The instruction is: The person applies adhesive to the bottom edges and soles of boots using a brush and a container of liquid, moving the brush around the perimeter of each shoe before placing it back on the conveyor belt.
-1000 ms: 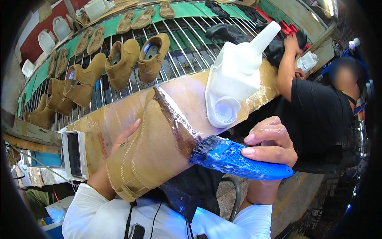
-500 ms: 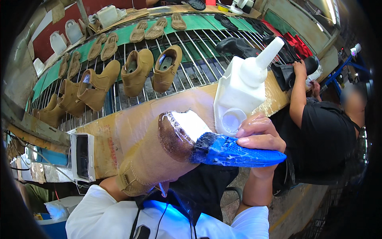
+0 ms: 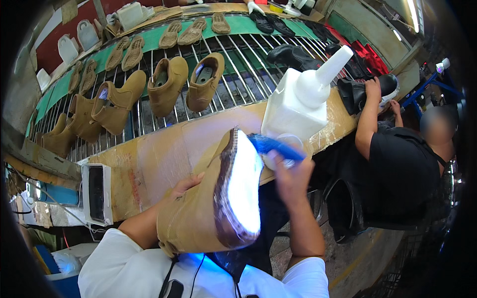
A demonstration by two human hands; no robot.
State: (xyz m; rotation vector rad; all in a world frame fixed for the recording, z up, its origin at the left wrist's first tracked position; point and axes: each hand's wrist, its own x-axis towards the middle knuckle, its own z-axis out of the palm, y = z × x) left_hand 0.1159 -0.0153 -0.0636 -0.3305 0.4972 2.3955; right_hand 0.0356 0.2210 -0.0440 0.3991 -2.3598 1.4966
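A tan ankle boot [image 3: 196,218] is tilted on its side in front of me, its pale sole brightly lit and a dark brown band running round the sole edge. My left hand [image 3: 188,185] holds the boot from behind; most of its fingers are hidden by the upper. In my right hand [image 3: 294,181], blurred by motion, is a blue brush [image 3: 276,147], its head at the far end of the sole edge. Just beyond the brush stands a white plastic bottle [image 3: 298,107] with a long spout and a round cup-like opening low on its near side.
A cardboard-covered ledge [image 3: 144,174] borders a rack of metal rollers [image 3: 238,74] carrying several tan boots [image 3: 169,87] and tan soles [image 3: 193,32]. A small framed box [image 3: 97,193] sits at left. On the right, a person in black [image 3: 397,169] handles black footwear.
The boot has turned so its whole sole faces right, and my left hand now shows behind it. The brush moved from the toe band to the far sole edge. A gloved hand appeared at the top.
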